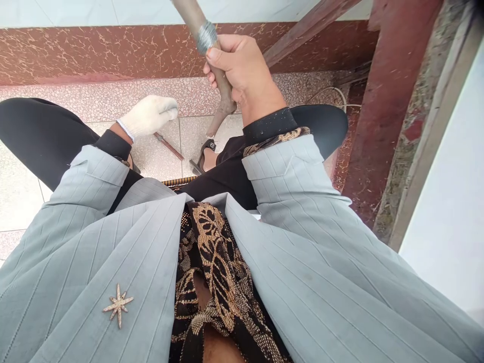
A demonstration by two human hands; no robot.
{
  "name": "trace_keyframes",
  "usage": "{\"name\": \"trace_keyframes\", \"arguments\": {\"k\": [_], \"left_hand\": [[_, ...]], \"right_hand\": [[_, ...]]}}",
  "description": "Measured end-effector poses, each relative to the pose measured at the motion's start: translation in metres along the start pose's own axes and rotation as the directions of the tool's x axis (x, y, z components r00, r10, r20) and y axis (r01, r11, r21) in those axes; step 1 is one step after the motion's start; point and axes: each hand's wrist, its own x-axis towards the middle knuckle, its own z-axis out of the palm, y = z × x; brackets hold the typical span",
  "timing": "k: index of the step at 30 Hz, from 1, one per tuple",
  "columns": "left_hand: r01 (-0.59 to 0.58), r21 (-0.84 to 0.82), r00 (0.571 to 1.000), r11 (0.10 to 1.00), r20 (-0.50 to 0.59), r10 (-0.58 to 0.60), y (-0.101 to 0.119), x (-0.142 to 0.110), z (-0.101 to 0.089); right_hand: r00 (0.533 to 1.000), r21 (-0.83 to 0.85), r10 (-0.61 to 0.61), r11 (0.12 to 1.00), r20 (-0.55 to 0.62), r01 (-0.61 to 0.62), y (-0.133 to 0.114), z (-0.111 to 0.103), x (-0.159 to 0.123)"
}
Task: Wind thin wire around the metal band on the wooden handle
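While a white knit-gloved left hand (148, 116) is bent, a bare right hand (240, 65) grasps a crooked brown wooden stick (224, 92)

Left hand: fingers bent and held together, palm side hidden; whether they are clenched or hold something, cannot be told.

Just below the left hand: one thin reddish-brown rod (171, 148), slanting down to the right over pale square floor tiles (143, 152); its upper end passes close by the glove, contact unclear.

Between the hands, lower down: one dark open shoe (207, 151) with a round ornament, worn on a foot.

Right hand: closed around the stick, thumb beside a wrapped band of silvery grey wire-like binding (206, 36). The stick slants, its upper end leaving the view, its bent lower end near the shoe.

Right of the right hand: one slanting dark-red wooden beam (302, 34); one pale thin cable (342, 96), looped; one broad dark-red post (389, 106), farthest right.
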Motion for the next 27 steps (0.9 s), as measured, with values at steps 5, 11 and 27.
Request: {"name": "trace_keyframes", "arguments": {"k": [5,11,27], "left_hand": [[0.013,0.07,1.0,0.997,0.017,-0.014,0.008,-0.002,0.0],[0.066,0.118,0.998,0.991,-0.011,-0.065,0.006,-0.004,-0.003],[0.052,-0.016,0.988,0.999,-0.147,-0.054,-0.013,0.001,-0.015]], "right_hand": [[0.999,-0.565,0.011,0.824,-0.053,-0.039,0.008,0.004,0.008],[0.98,-0.924,0.108,0.365,0.165,0.116,0.011,0.01,0.006],[0.615,-0.258,0.1,0.95,0.782,0.174,0.015,-0.01,0.009]]}}
